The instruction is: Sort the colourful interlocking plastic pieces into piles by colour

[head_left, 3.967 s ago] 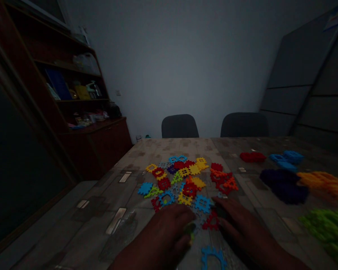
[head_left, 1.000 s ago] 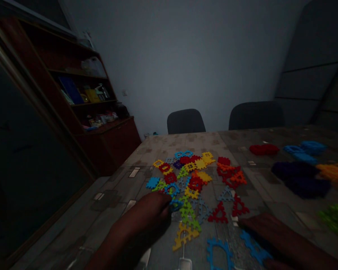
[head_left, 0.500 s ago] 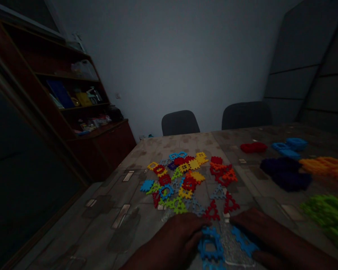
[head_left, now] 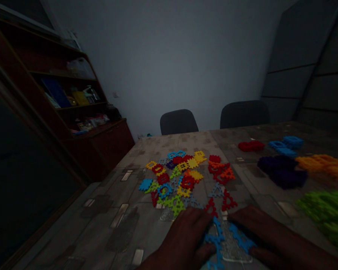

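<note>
At the bottom centre, my left hand is closed on blue toothed building pieces, its thumb lying across them. These look joined in a row, and their left part is under my fingers. My right hand grips a separate blue toothed building tile between fingers and thumb. A narrow strip of table lies between the two blue parts. Just beyond my fingertips are two red triangular pieces and a grey triangular piece.
A loose heap of mixed toothed pieces spreads ahead of my left hand. On the right lie sorted piles: red, blue, dark purple, orange and green. Two chairs stand behind the table.
My left hand has shifted right and over the blue pieces, which now tilt and show less of their face. My right hand keeps its tile in nearly the same place. The view has shifted slightly.
</note>
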Action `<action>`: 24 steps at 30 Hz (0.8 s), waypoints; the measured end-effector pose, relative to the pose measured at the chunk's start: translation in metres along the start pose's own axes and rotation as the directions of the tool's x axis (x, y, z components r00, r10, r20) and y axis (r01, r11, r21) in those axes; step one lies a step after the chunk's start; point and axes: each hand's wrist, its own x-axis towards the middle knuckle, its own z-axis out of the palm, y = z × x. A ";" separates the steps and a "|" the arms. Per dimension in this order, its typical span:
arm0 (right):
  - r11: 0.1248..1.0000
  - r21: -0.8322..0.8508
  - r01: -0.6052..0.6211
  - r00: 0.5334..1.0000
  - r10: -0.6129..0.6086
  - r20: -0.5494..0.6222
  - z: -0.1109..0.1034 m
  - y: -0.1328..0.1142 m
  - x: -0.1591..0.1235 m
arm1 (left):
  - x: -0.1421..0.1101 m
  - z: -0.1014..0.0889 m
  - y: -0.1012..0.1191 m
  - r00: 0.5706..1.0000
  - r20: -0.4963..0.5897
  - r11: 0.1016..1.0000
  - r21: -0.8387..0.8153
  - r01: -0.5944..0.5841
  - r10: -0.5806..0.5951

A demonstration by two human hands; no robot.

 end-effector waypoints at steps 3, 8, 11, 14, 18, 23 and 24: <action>1.000 -0.007 0.009 1.000 -0.009 0.006 -0.002 -0.004 0.001 | 0.005 0.002 -0.001 0.995 -0.034 0.996 -0.010 0.092 -0.093; 1.000 0.007 0.007 1.000 -0.006 -0.024 0.003 0.005 0.002 | 0.008 0.000 -0.003 0.990 -0.030 0.990 -0.019 0.137 -0.137; 0.999 0.025 0.030 0.998 -0.029 -0.050 0.005 0.008 0.000 | 0.009 -0.004 -0.003 0.985 -0.007 0.985 0.009 0.171 -0.170; 1.000 0.019 0.001 0.998 0.000 -0.067 0.004 0.006 -0.001 | 0.008 -0.006 -0.004 0.983 -0.016 0.983 0.007 0.185 -0.185; 1.000 0.003 -0.004 0.998 0.004 -0.063 0.003 0.000 0.000 | 0.006 -0.003 -0.006 0.983 -0.006 0.983 0.008 0.185 -0.185; 1.000 -0.006 0.007 0.999 -0.007 -0.033 0.004 0.004 0.001 | 0.005 0.001 -0.012 0.989 -0.078 0.991 -0.058 0.117 -0.122; 1.000 -0.002 0.009 1.000 -0.009 -0.027 0.005 0.006 0.001 | 0.005 0.000 -0.014 0.988 -0.091 0.989 -0.087 0.118 -0.125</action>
